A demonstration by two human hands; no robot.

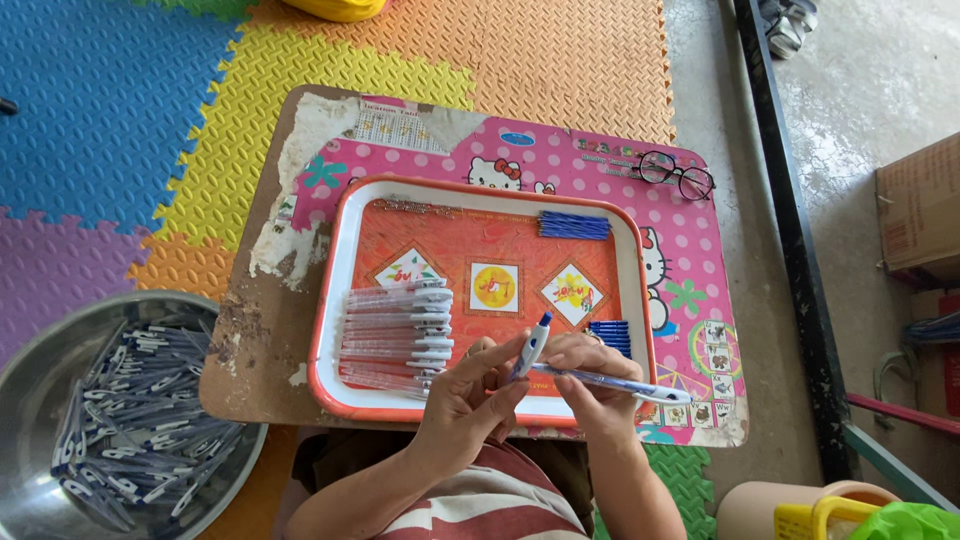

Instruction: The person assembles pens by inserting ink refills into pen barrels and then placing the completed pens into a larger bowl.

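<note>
Now a pen is being put together, and many are already done.

The left hand (470, 385) pinches a small blue and white pen piece (535, 345), and the right hand (590, 375) holds a clear pen (610, 382) that sticks out to its right. Just left of the hands, a row of finished pens (395, 335) lies on the orange tray (480, 190). Blue refills (573, 225) wait beyond the hands. Far to the left, a metal bowl (40, 370) holds many more pens.
</note>
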